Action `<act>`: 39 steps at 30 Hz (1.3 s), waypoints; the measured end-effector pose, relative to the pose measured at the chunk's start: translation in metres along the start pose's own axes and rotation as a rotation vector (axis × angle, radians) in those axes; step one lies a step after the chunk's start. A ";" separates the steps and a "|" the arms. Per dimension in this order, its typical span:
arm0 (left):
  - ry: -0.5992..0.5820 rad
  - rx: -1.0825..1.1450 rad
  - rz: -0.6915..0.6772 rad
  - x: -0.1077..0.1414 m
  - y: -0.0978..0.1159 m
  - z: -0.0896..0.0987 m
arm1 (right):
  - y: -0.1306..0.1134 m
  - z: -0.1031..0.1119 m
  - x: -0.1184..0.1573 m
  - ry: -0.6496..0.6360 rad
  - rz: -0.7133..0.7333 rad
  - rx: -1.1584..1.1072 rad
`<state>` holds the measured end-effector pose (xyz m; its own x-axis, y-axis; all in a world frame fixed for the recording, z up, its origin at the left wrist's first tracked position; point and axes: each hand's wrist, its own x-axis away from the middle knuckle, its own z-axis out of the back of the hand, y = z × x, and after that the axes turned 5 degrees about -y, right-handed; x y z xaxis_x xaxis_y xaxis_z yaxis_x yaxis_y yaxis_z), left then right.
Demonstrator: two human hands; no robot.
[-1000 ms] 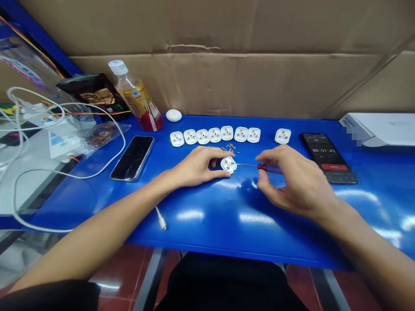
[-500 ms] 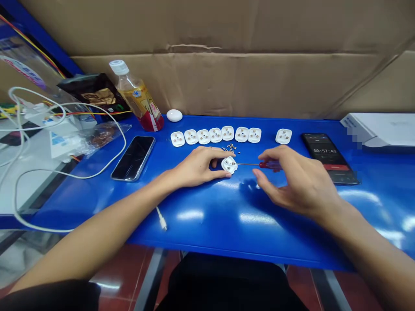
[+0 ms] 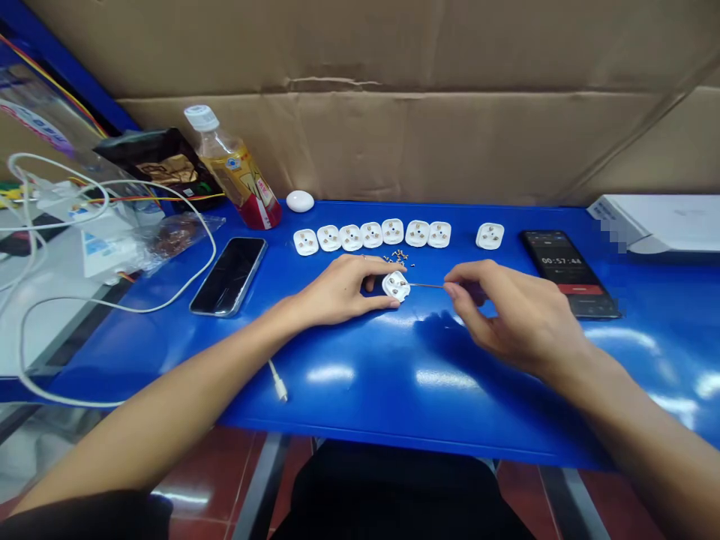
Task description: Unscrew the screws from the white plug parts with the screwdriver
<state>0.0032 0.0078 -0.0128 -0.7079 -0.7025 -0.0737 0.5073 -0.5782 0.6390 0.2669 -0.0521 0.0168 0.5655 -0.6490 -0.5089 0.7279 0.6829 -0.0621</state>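
Observation:
Between thumb and fingers, my left hand point(image 3: 343, 292) grips a white plug housing point(image 3: 396, 286) with metal terminals inside, tilted on the blue table. My right hand point(image 3: 506, 307) is closed around the handle of a screwdriver point(image 3: 426, 285); its thin shaft points left and its tip reaches the housing. The handle is hidden by the fingers. Small brass-coloured screws point(image 3: 400, 256) lie loose just behind the housing. Behind them stands a row of similar white plug housings point(image 3: 372, 235), with another housing point(image 3: 490, 235) apart to the right.
A phone point(image 3: 229, 276) lies left, and another phone point(image 3: 568, 271) showing a timer lies right. A drink bottle point(image 3: 233, 169) and a white egg-shaped object point(image 3: 300, 201) stand at the back. A white cable point(image 3: 84, 298) loops across the left side. A white box point(image 3: 664, 221) sits back right.
My right thumb has closed in onto the screwdriver, whose red handle was visible before and is now covered. My left hand keeps holding the housing in place.

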 end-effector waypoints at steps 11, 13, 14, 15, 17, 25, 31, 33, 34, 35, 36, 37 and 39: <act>0.018 0.038 0.031 0.001 -0.001 0.001 | 0.007 -0.002 -0.002 0.080 0.064 -0.073; 0.033 0.066 0.024 0.001 0.000 0.001 | 0.009 -0.003 -0.002 0.082 0.022 -0.066; 0.046 0.081 0.016 0.000 0.001 0.001 | 0.010 -0.003 -0.002 0.069 -0.001 -0.066; 0.065 0.091 0.010 0.000 0.001 0.002 | 0.012 -0.004 -0.002 0.048 -0.023 -0.065; 0.102 0.093 0.013 -0.001 0.003 0.002 | 0.014 -0.006 -0.003 0.002 -0.048 -0.066; 0.060 0.080 -0.022 -0.008 0.006 -0.002 | 0.014 -0.015 -0.002 -0.071 -0.100 -0.097; 0.050 0.063 0.011 -0.012 0.006 -0.005 | 0.015 -0.014 -0.003 -0.057 -0.106 -0.094; 0.045 0.065 0.029 -0.012 0.006 -0.006 | 0.014 -0.013 -0.003 -0.036 -0.113 -0.080; 0.044 0.072 0.030 -0.012 0.005 -0.005 | 0.014 -0.012 -0.004 -0.013 -0.112 -0.072; 0.049 0.083 0.025 -0.012 0.005 -0.005 | 0.014 -0.011 -0.004 0.015 -0.110 -0.065; 0.064 0.096 0.015 -0.011 0.004 -0.003 | 0.014 -0.010 -0.005 0.042 -0.107 -0.059; 0.085 0.108 0.007 -0.011 0.003 -0.002 | 0.013 -0.009 -0.005 0.064 -0.105 -0.057; 0.114 0.128 0.010 -0.010 0.001 0.002 | 0.014 -0.007 -0.005 0.086 -0.113 -0.057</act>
<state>0.0098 0.0149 -0.0095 -0.6390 -0.7547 -0.1487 0.4420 -0.5184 0.7320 0.2715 -0.0374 0.0120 0.4447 -0.6932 -0.5672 0.7604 0.6269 -0.1700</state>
